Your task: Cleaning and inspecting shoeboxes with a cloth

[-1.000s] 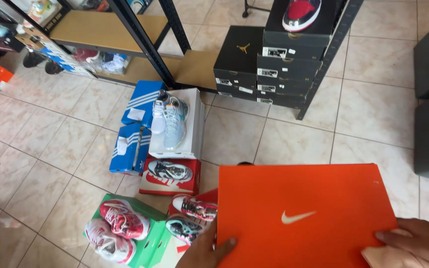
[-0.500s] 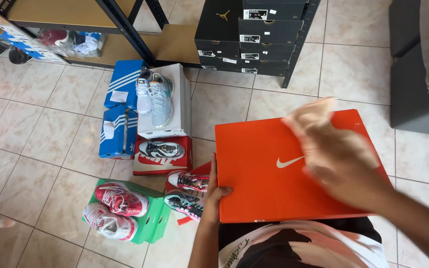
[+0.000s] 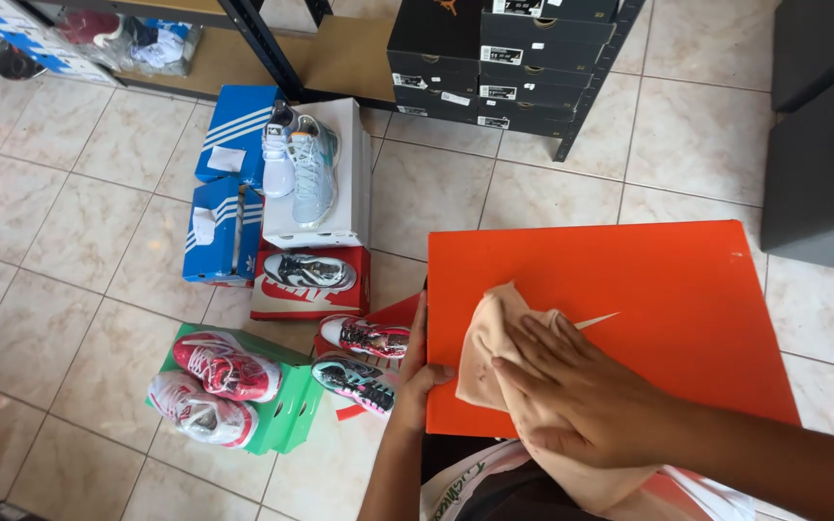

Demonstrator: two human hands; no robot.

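The right hand (image 3: 571, 396) is covering part of the beige cloth (image 3: 494, 338) and the orange box lid (image 3: 629, 289); the lid is hiding the box beneath. The top edge is cropping the black boxes (image 3: 494, 58).

Beige cloth (image 3: 486, 340) lies flat on orange shoebox lid (image 3: 629, 289)

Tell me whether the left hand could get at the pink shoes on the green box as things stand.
Probably not right now: the left hand is gripping the edge of the orange box. Nothing stands between it and the pink shoes on the green box; it would need to let go first.
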